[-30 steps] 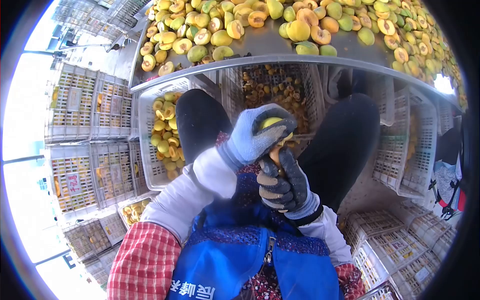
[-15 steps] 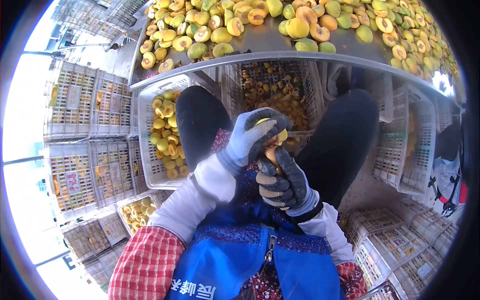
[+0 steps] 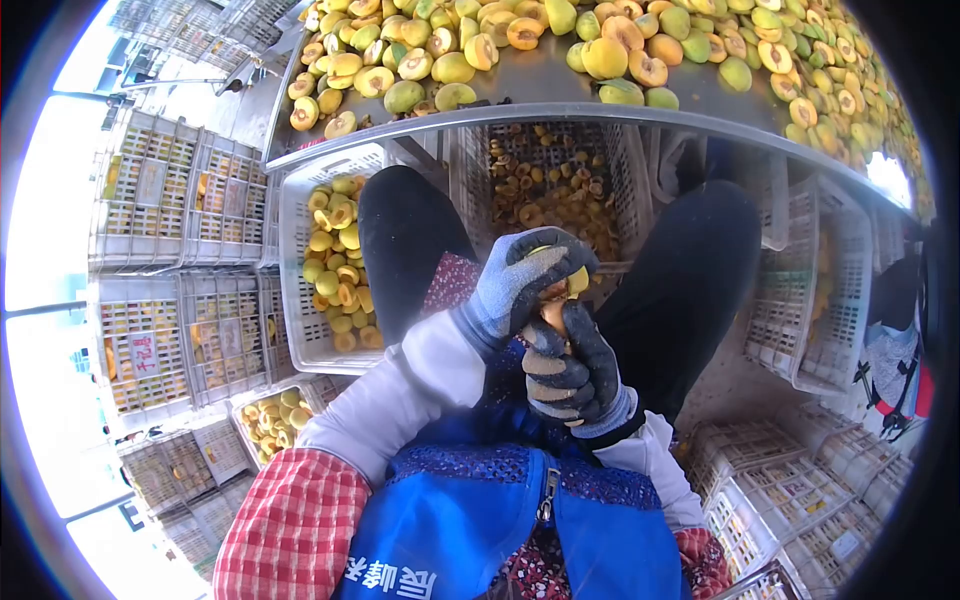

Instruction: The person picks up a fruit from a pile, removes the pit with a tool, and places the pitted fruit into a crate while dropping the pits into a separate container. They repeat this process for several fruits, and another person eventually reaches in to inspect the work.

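Note:
My left hand (image 3: 527, 282), in a blue-grey glove with a dark coating, is closed around a yellow-green peach (image 3: 577, 281). Most of the fruit is covered by the fingers. Just below it, my right hand (image 3: 578, 372), gloved the same way, is closed with its fingers curled in. A tan-orange piece (image 3: 556, 318) shows at the top of the right hand, close against the peach; whether it is a tool handle or a bare thumb, I cannot make out. Both hands meet in front of the blue apron (image 3: 460, 510), above my lap.
A metal table (image 3: 540, 88) ahead carries many whole and halved peaches. By my left knee stands a white crate (image 3: 292, 262) of peach halves; between my knees, a crate (image 3: 628, 185) with dark scraps and pits. Stacked crates (image 3: 145, 260) line the left, more crates (image 3: 808, 285) the right.
Both hands have shifted slightly right and down in view, still together at the peach. The grip looks much the same, and the whole view has moved a little.

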{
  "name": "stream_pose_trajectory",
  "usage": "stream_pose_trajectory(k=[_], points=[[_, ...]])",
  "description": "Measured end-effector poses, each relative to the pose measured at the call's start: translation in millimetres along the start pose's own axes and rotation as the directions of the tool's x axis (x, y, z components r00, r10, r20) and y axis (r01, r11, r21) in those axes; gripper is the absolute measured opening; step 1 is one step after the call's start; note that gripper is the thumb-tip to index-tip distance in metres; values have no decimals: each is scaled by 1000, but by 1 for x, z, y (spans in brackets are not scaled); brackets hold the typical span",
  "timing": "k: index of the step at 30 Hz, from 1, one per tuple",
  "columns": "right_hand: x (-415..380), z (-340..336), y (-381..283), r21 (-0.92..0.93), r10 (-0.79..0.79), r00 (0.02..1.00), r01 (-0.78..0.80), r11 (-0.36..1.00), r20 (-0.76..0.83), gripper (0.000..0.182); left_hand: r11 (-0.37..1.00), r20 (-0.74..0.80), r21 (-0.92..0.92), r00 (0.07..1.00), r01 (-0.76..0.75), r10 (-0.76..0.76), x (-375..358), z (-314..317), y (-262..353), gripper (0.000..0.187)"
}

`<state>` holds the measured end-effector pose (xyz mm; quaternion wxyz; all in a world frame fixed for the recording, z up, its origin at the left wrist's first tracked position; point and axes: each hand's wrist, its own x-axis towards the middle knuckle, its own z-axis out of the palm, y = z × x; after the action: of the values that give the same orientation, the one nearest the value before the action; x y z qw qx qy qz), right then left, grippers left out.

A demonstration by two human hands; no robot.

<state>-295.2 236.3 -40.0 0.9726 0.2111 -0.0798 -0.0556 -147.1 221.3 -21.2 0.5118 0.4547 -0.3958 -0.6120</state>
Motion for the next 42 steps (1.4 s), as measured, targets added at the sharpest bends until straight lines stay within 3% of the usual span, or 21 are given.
stream_pose_trajectory(k=[5,7,14,15,16,17,19,20,21,23,25,27,29,31,32,33,35,36,37,38,42], points=[[0,-4,-1,-51,-19,1000,18,999,-13,36,1000,-44,3,999,5,-5,-1,1,-4,30],[0,-6,0,-14,-31,1000,31,999,-1,36,942,29,234,970,-240,240,1,-3,-9,30],[1,-9,-3,-50,-48,999,48,998,5,36,926,16,266,961,-269,275,4,-11,-25,24],[2,-4,-1,-157,-17,996,31,987,91,37,956,-76,-288,994,52,-77,5,-15,-25,23],[3,-1,-1,-263,28,984,18,965,173,37,589,35,-753,912,293,-408,5,-18,-25,22],[5,-2,-3,-265,38,984,10,964,175,37,594,27,-752,914,285,-404,2,-18,-28,22],[1,-9,-11,-150,-160,987,154,977,-23,39,783,-336,-620,885,49,-322,-2,-8,-32,25],[0,-18,-21,-116,-187,976,174,978,-115,39,605,-209,-783,856,144,-474,-2,-23,-25,24],[-2,-19,-24,-117,-179,977,166,979,-114,39,609,-216,-781,857,136,-469,-3,-28,-24,24],[1,-20,-27,-111,-164,976,149,983,-143,39,879,-479,-474,825,43,-298,-3,-43,-19,25],[3,-13,-27,-173,-173,975,148,974,-138,39,940,-633,-336,754,-64,-175,-10,-47,4,33],[2,-15,-33,-229,-199,951,145,963,-235,42,884,-469,327,754,-335,460,-36,-61,19,40],[-2,-18,-33,-195,-245,923,193,962,-296,41,889,-586,381,677,-254,445,-51,-138,7,39],[2,11,-23,-436,-397,839,219,873,-373,42,959,-798,252,532,-131,283,-69,-188,20,36],[0,6,-24,-483,-434,838,244,841,-331,42,688,-765,624,468,370,442,-81,-212,19,35],[2,-3,-32,-476,-442,799,227,850,-408,40,120,-645,666,488,736,588,-83,-225,18,35],[-4,-15,-45,-282,-260,932,186,941,-253,37,273,-535,823,519,498,666,-51,-182,32,30],[-4,-14,-48,-290,-268,931,192,937,-249,37,503,-571,810,596,301,564,-26,-154,39,26],[-4,-12,-46,-324,-277,931,193,926,-239,38,424,-365,901,687,92,628,1,-112,46,23],[-5,-11,-44,-354,-286,931,195,915,-227,39,704,-559,689,742,170,369,31,-65,63,21],[-9,-5,-52,-425,-376,893,249,870,-248,41,302,-133,953,876,-16,464,157,-8,60,24]])
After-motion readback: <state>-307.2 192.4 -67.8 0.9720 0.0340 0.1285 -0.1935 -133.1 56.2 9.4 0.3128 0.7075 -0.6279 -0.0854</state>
